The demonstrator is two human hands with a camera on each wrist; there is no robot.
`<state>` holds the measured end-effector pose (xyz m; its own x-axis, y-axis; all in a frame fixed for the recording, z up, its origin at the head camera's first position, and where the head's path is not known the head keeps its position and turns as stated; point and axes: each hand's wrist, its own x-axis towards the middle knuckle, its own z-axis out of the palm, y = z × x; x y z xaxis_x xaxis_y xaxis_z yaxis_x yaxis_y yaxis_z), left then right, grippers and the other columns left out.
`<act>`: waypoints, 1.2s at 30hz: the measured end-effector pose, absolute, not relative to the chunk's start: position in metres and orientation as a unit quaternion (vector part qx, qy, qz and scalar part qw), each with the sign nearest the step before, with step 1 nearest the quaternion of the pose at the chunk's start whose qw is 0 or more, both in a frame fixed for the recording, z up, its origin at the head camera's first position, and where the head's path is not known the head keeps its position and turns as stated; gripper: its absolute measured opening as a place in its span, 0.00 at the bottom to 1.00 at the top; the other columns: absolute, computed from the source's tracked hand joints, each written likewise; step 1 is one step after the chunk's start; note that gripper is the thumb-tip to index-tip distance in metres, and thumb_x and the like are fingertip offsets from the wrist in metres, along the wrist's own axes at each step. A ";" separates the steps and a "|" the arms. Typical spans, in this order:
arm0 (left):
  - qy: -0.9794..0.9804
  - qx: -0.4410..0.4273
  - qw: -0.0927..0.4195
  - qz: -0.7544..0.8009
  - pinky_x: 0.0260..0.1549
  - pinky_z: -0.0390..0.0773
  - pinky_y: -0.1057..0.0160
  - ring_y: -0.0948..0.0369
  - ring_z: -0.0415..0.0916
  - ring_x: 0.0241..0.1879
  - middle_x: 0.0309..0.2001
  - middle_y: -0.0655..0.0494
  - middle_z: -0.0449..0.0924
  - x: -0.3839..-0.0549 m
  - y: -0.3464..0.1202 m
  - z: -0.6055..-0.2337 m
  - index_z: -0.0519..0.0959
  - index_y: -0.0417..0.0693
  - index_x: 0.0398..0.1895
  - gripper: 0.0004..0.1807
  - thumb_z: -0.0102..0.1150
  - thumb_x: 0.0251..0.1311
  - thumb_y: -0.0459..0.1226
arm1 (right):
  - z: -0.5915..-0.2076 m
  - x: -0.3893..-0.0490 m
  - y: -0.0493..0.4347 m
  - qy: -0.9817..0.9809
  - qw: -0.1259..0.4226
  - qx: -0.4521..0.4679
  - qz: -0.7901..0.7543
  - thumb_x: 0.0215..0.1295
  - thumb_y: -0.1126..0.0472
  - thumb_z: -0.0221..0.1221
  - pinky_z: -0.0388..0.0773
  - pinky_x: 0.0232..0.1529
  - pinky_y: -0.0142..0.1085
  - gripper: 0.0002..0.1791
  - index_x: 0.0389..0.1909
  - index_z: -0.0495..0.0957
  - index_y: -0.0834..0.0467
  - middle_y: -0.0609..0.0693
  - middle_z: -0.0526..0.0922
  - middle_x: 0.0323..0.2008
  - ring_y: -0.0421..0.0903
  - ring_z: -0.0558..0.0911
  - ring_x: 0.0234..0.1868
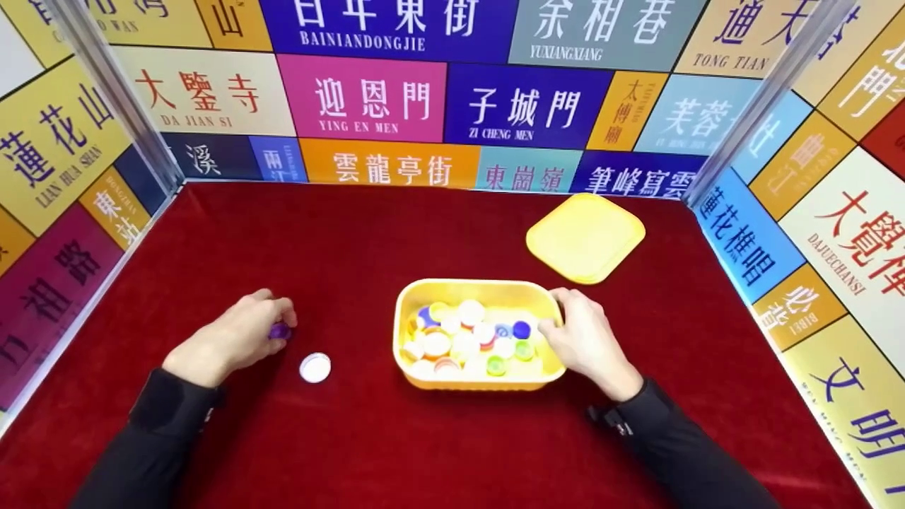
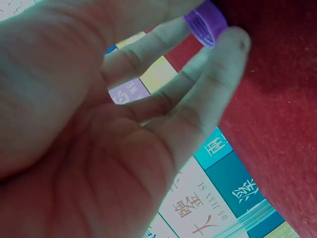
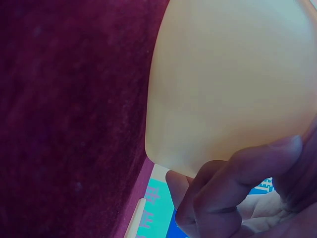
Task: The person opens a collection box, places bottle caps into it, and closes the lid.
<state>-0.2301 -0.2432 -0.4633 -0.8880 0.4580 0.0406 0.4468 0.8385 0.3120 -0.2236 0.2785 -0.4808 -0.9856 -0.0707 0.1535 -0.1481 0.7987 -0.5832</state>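
Observation:
My left hand [image 1: 230,336] pinches a purple bottle cap [image 1: 280,330] just above the red cloth. In the left wrist view the hollow, ridged inside of the purple cap [image 2: 207,22] shows between thumb and fingertips. A white bottle cap [image 1: 314,367] lies on the cloth to the right of that hand. My right hand [image 1: 587,339] grips the right end of a yellow plastic box [image 1: 481,384], its thumb at the rim. Several bottle caps [image 1: 436,343] in white, blue, green and other colours lie inside the box. The right wrist view shows the box's smooth outer wall [image 3: 228,89] with curled fingers against it.
A yellow lid [image 1: 587,237] lies flat on the cloth behind the box, toward the right. Red cloth [image 1: 339,438] covers the table. Upright panels with coloured sign prints [image 1: 360,99] close off the back and both sides.

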 end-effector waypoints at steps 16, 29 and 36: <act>0.940 0.281 -0.041 0.191 0.40 0.89 0.49 0.51 0.83 0.35 0.37 0.46 0.83 -0.242 -0.257 -0.488 0.89 0.42 0.40 0.11 0.79 0.57 0.23 | -0.484 -0.223 0.282 -0.940 0.071 0.068 0.326 0.73 0.64 0.66 0.86 0.59 0.56 0.22 0.65 0.86 0.65 0.65 0.89 0.54 0.63 0.88 0.54; 0.912 0.339 -0.123 0.195 0.43 0.92 0.49 0.49 0.87 0.40 0.41 0.42 0.86 -0.240 -0.208 -0.454 0.89 0.38 0.44 0.11 0.78 0.62 0.21 | -0.477 -0.223 0.279 -0.947 0.068 0.059 0.309 0.72 0.65 0.65 0.85 0.61 0.56 0.23 0.65 0.86 0.65 0.65 0.90 0.55 0.63 0.88 0.56; 0.888 0.383 -0.149 0.206 0.49 0.95 0.49 0.48 0.89 0.44 0.46 0.41 0.85 -0.243 -0.160 -0.433 0.89 0.39 0.51 0.12 0.80 0.68 0.26 | -0.481 -0.223 0.279 -0.947 0.065 0.059 0.309 0.73 0.64 0.66 0.85 0.61 0.57 0.23 0.66 0.86 0.66 0.65 0.90 0.56 0.63 0.88 0.57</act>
